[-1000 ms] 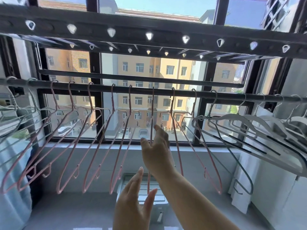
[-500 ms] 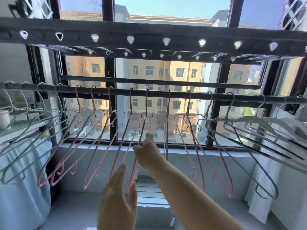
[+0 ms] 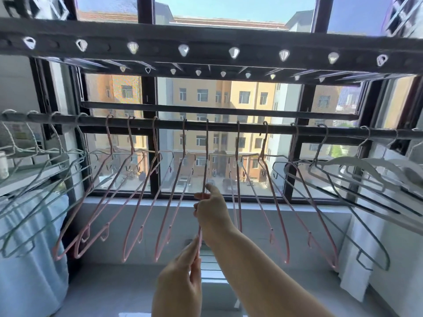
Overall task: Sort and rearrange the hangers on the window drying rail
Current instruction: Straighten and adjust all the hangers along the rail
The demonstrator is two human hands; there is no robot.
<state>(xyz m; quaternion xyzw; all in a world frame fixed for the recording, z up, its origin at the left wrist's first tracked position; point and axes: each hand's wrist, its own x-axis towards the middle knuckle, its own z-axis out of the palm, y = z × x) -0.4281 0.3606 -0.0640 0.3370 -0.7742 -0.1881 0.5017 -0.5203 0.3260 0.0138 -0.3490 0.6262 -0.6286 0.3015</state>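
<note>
A dark drying rail [image 3: 281, 131] runs across the window. Several pink wire hangers [image 3: 146, 202] hang from its middle, pale green wire hangers [image 3: 43, 179] crowd the left end, and grey and white hangers [image 3: 357, 177] crowd the right end. My right hand [image 3: 211, 210] grips the middle pink hanger [image 3: 206, 156] partway down its wire, fingers curled round it. Below it, my left hand [image 3: 180, 277] reaches up and pinches the same hanger's lower end between thumb and fingers.
A perforated dark bar [image 3: 206, 50] with hanging holes spans overhead, with a second one behind it. A thinner bar [image 3: 217, 109] sits just above the rail. Light blue cloth [image 3: 29, 259] hangs at the left, a white towel [image 3: 357, 259] at the right. The grey sill [image 3: 114, 209] lies below.
My right hand has closed round the middle pink hanger. My left hand has risen from below and taken hold of that hanger's lower end. The view has shifted slightly left.
</note>
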